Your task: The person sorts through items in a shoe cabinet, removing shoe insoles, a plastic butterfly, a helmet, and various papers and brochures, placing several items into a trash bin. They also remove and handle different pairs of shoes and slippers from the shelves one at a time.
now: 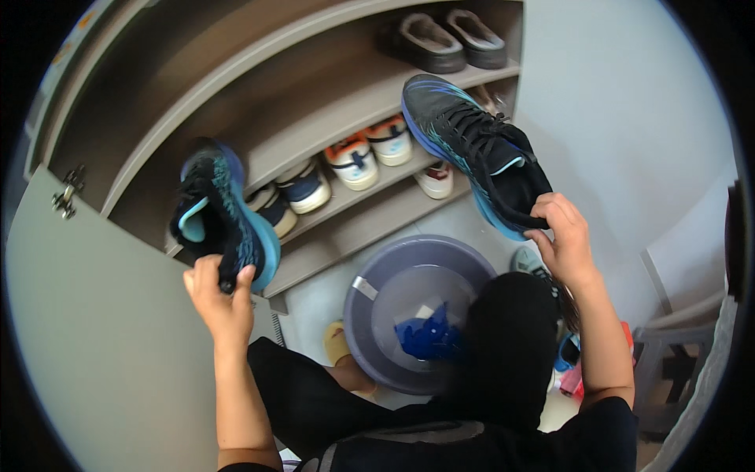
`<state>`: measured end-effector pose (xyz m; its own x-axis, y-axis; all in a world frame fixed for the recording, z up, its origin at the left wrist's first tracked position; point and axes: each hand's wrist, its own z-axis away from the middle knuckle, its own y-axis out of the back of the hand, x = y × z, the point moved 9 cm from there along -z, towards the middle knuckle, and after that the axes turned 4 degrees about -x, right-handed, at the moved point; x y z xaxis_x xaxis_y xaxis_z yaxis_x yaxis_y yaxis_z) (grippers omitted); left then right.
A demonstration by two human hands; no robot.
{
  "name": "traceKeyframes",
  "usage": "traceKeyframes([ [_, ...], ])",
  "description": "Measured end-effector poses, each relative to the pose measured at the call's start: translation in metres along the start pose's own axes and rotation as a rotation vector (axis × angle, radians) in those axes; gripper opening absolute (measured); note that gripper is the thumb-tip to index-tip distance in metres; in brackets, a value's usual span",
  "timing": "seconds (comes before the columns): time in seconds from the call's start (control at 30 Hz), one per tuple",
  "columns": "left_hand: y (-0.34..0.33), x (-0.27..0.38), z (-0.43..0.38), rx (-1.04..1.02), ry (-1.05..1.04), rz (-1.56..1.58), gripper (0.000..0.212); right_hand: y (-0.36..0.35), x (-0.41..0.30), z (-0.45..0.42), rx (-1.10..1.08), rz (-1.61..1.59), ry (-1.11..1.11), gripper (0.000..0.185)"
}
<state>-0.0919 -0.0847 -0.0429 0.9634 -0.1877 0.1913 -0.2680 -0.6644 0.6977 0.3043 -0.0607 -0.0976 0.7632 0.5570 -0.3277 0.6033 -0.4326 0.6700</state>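
My left hand [221, 295] grips the heel of a black running shoe [236, 218] with a blue sole, its toe pointing away from me into the shoe cabinet. A matching black running shoe [472, 135], laced and tilted, hangs by its heel collar from my right hand [560, 233]. Both shoes are held up in front of the cabinet shelves [318, 127]. Below and between my hands, a round grey-purple plastic basin [363, 330] stands on the floor. Water and a dark blue cloth [427, 336] are in it, and my knee hides its right side.
Dark lined slippers [448, 44] sit on an upper shelf. Several sneakers [354, 159] line the one below. The open cabinet door [100, 330] stands at left. At right are a pale sneaker [528, 262] on the floor and a grey plastic stool [678, 354].
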Motion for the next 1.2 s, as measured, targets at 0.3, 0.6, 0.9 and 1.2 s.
traceKeyframes([
  [0.3,-0.023,0.053,0.036,-0.076,-0.129,0.207,0.021,0.023,0.084,0.136,-0.141,0.108,-0.300,0.033],
  [0.6,-0.043,0.098,0.034,-0.195,-0.084,0.480,0.025,0.055,0.108,0.275,-0.276,0.123,-0.675,0.039],
  [0.9,-0.071,0.141,0.015,-0.330,-0.077,0.831,0.026,0.050,0.100,0.330,-0.249,0.274,-0.757,0.031],
  [1.2,-0.061,0.237,0.021,-0.302,-0.183,1.030,0.035,0.002,0.085,0.362,-0.565,0.425,-0.877,0.019],
])
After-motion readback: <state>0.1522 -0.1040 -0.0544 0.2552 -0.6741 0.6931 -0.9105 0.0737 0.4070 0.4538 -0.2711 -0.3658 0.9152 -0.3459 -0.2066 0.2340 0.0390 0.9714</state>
